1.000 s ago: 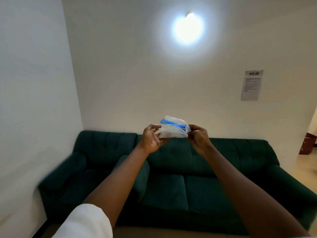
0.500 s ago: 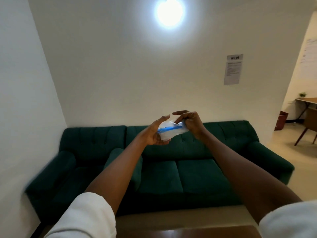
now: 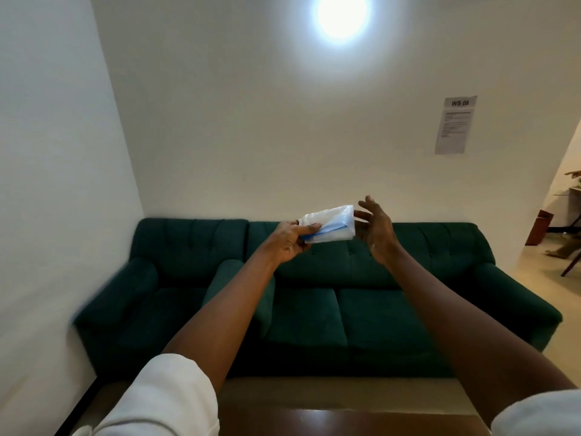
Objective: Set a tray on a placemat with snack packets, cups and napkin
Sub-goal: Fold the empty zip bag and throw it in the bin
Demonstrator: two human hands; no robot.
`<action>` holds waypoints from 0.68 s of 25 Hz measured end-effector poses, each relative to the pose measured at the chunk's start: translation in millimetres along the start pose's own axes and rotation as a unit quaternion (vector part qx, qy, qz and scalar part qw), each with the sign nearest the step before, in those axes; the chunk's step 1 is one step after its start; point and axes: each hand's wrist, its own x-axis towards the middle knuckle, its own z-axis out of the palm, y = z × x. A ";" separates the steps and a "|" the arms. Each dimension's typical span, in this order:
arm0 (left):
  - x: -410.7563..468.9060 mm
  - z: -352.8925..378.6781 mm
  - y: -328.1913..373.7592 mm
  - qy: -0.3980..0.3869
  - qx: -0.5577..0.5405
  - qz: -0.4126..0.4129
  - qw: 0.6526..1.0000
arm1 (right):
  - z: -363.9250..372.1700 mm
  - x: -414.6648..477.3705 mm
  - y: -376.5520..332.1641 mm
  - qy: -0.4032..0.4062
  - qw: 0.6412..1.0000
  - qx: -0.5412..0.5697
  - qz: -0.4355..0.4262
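Starting at the left of my view, a white wall (image 3: 63, 184) runs back to a dark green sofa (image 3: 408, 309) that fills the middle of the room. Both arms are stretched out in front of it, raised well above the brown surface (image 3: 345, 423), which shows only as a strip along the bottom edge.

The left hand (image 3: 287, 242) grips the left end of a clear packet (image 3: 330, 228) with a blue stripe, the thumb lying over the top and the fingers curled underneath. The packet is up in the air, not on anything. Its long axis runs left to right and rises a little toward the right, so the free end points straight at the other hand.

The right hand (image 3: 375, 229) stands just beside that free end, palm turned toward it, fingers spread and straight, holding nothing. I cannot tell whether a fingertip touches the plastic. That small gap is what the next move turns on, in my judgement: the right hand is the nearer one to the loose end and would only need to close on it from the right.

Further right, a paper notice (image 3: 454, 125) hangs on the back wall, with a bright lamp (image 3: 342, 14) overhead. I see no tray, placemat or cups in this view, so the setting looks barely begun.
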 end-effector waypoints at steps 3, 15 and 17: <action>-11.2 -18.9 -7.4 0.028 -0.012 0.028 0.999 | 14.0 1.2 14.8 -0.114 0.990 -0.065 0.049; -24.2 -70.8 -49.7 0.114 -0.024 0.016 0.993 | 38.3 -5.1 88.5 -0.103 0.989 -0.094 0.041; -19.3 -60.9 -63.2 0.090 -0.018 -0.021 0.996 | 29.2 -6.7 93.1 -0.069 0.992 -0.095 0.046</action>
